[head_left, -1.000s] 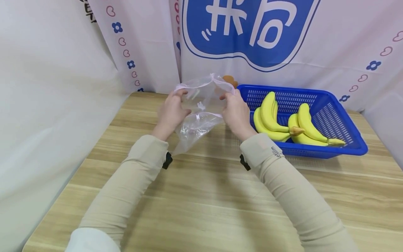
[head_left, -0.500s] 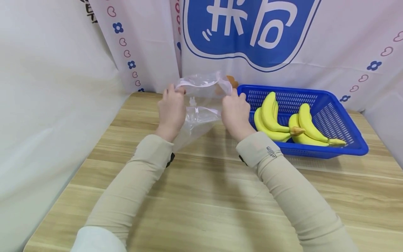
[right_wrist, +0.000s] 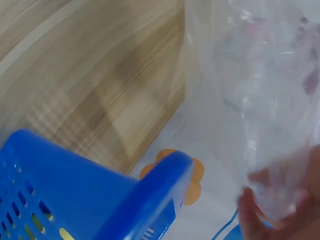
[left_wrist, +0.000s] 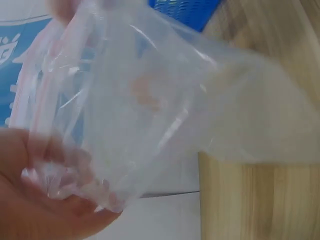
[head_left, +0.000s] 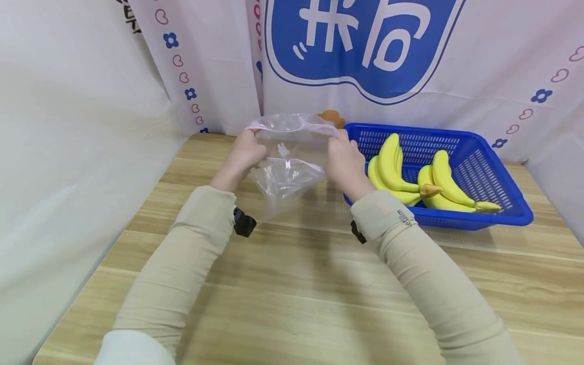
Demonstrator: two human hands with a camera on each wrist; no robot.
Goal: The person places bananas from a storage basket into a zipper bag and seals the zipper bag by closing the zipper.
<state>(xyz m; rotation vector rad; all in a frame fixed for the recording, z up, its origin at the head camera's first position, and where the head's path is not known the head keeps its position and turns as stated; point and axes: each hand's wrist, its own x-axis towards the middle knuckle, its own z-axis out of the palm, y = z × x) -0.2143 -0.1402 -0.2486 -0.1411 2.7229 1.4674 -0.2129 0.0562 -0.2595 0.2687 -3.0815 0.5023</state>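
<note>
A clear plastic zip bag (head_left: 292, 177) with a pale pink zip strip and a small white print hangs over the table, its mouth spread wide. My left hand (head_left: 244, 154) grips the bag's left rim, fingers curled around the film, as the left wrist view also shows with the hand (left_wrist: 55, 185) at the lower left. At the opposite rim, my right hand (head_left: 345, 162) pinches the edge beside the blue basket. In the right wrist view that hand (right_wrist: 285, 200) is blurred, with film bunched between its fingers. I see nothing inside the bag.
The blue plastic basket (head_left: 515, 203) stands to the right on the wooden table (head_left: 292, 299), close to my right hand. It holds two bunches of yellow bananas (head_left: 388, 167). A white printed curtain (head_left: 219, 76) hangs behind the table.
My hands turned inward at the rim half a second ago, then shifted slightly apart, widening the bag's mouth. The bag's back edge is lower now. Basket and bananas have not moved.
</note>
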